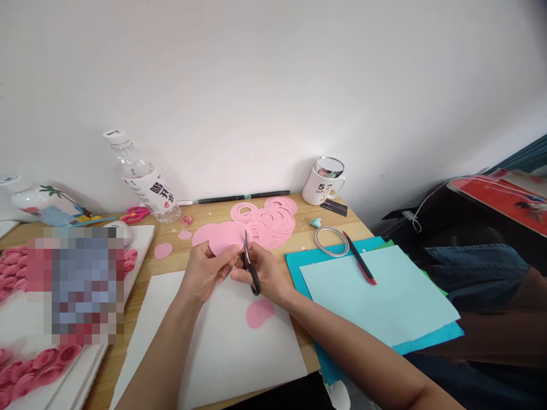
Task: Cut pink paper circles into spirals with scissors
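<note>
My left hand (210, 267) grips a round piece of pink paper (224, 236) between thumb and fingers. Black-handled scissors (252, 272) are in my right hand (265, 272), their blades pointing away from me at the right edge of that paper. Both hands are close together above a white sheet (239, 353). Beyond them lies a pile of pink paper rings (273, 219) on the wooden table. Another pink paper piece (259, 313) rests on the white sheet, and small pink scraps (163, 250) lie to the left.
Rolled pink paper flowers (45, 359) edge a board at left. A plastic bottle (147, 182), a black pen (243, 197) and a white mug (322, 185) stand or lie along the wall. At right are a tape roll (331, 242), a red-black pen (359, 259) and blue paper sheets (380, 302).
</note>
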Demonstrator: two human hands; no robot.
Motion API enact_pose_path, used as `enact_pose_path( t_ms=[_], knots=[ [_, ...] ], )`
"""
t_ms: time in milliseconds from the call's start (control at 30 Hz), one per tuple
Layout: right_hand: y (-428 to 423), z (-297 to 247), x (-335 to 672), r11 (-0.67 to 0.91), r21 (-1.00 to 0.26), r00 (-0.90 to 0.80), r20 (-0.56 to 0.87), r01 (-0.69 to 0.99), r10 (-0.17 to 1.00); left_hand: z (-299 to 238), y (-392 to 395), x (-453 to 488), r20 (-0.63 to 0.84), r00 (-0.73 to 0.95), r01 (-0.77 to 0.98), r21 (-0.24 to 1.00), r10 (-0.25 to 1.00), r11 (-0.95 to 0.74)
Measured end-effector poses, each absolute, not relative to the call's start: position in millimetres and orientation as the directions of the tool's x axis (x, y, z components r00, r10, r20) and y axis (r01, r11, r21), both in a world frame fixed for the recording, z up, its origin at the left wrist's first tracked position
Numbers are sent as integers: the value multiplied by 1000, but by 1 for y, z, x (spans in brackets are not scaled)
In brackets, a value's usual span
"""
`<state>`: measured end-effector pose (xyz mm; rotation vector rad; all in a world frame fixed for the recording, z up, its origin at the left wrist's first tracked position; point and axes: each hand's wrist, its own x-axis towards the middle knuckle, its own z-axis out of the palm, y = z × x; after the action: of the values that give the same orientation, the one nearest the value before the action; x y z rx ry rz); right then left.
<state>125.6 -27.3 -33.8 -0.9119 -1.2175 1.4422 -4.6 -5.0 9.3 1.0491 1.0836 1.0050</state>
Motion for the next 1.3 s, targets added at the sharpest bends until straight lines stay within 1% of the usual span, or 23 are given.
enact_pose_path(
  t_ms=[200, 433, 767, 900, 1100, 1200, 1300],
  knots=[
    [-28, -30, 126, -36, -981, -235, 10, -192, 972, 8, -4, -9, -183, 182, -106, 973, 966, 205],
    [-29, -27, 126, -53, -972, -242, 4, -229, 970, 9, -3, -10, -194, 177, -119, 969, 965, 217],
    [-30, -26, 124, -111, -980, -198, -77, -165, 977, 6, -2, -11, -147, 140, -161, 972, 979, 169],
    [-30, -26, 123, -106, -979, -202, -70, -175, 977, 7, -2, -11, -124, 162, -182, 971, 979, 153],
    [-31, -30, 121, -106, -974, -236, -58, -199, 970, 9, -5, -8, -140, 232, -192, 963, 962, 187],
    [-32, -30, 121, -109, -974, -255, -56, -198, 965, 9, -5, -8, -147, 221, -190, 963, 964, 190],
    [-32, -30, 121, -121, -971, -261, -65, -204, 963, 9, -5, -8, -148, 168, -167, 970, 975, 176]
  ],
)
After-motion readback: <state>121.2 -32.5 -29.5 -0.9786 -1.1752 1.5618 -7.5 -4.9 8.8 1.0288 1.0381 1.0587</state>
